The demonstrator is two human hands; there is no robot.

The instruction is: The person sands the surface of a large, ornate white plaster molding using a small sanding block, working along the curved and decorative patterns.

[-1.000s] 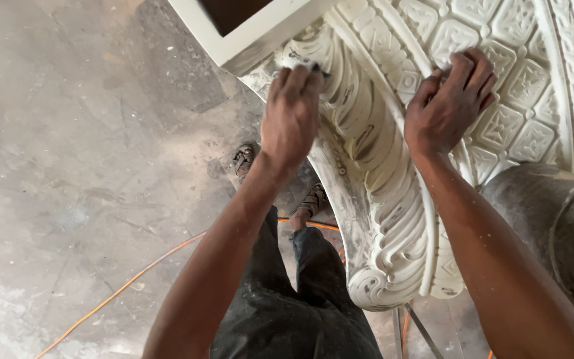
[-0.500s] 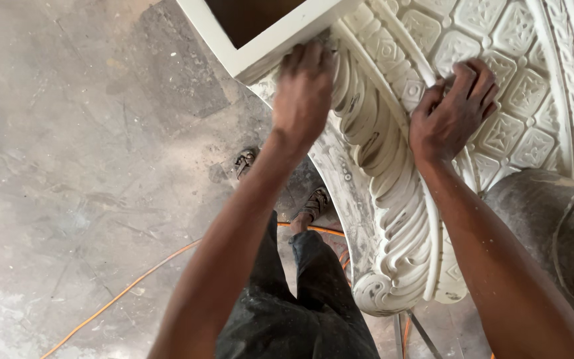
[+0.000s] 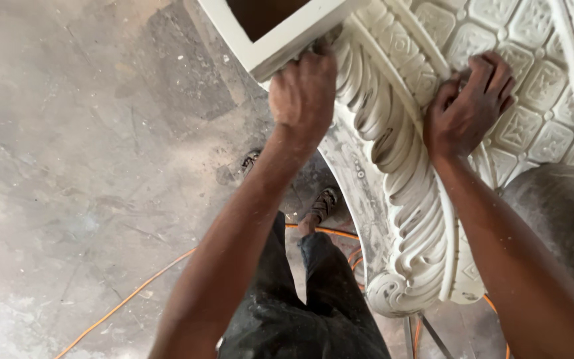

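a large white ornamental plaster moulding (image 3: 400, 173), carved with curling leaf scrolls and a field of small square rosette panels, is seen from above, filling the upper right of the view. the left hand (image 3: 302, 93) is pressed with curled fingers against the top of the leaf band, right where it meets a plain white rectangular frame (image 3: 280, 43) with a dark opening; whether anything is pinched under those fingers cannot be told, since they are hidden behind the knuckles. the right hand (image 3: 466, 110) is laid on the raised rib between the leaf band and the rosette panels, its fingers bent and gathered together against the surface, with nothing seen held in them. both forearms are stretched up from the lower edge. below, dusty dark trousers (image 3: 300, 312) and a sandalled foot (image 3: 323, 203) are seen on a grey, dust-marked concrete floor (image 3: 88, 166), across which an orange cable (image 3: 134, 296) is trailed. a grey rounded form (image 3: 553, 213) is set just beside the moulding at the right.
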